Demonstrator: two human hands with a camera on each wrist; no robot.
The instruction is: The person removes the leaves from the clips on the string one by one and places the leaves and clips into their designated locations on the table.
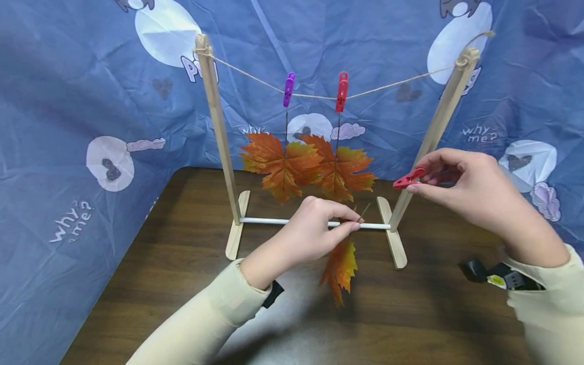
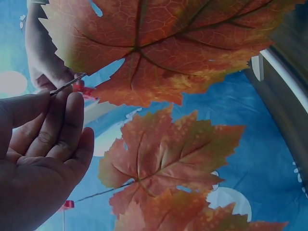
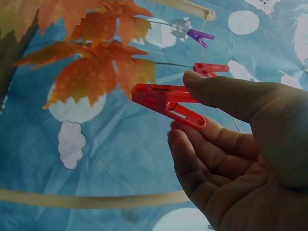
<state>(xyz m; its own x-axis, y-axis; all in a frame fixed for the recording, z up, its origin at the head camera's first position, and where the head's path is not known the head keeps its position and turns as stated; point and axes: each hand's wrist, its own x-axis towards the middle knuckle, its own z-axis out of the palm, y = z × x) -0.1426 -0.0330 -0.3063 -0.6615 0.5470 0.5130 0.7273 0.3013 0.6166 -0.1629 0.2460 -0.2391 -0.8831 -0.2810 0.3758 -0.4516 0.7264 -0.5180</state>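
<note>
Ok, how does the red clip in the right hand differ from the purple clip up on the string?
The red clip is pinched in the right hand, while the purple clip is fastened to the string. The red clip lies nearer level; the purple clip stands almost upright. The purple clip has a leaf hanging below it by its stem; the red clip holds none. Both are slim clips of similar shape.

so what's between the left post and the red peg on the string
A purple peg holding a leaf by its stem, in the head view.
</note>
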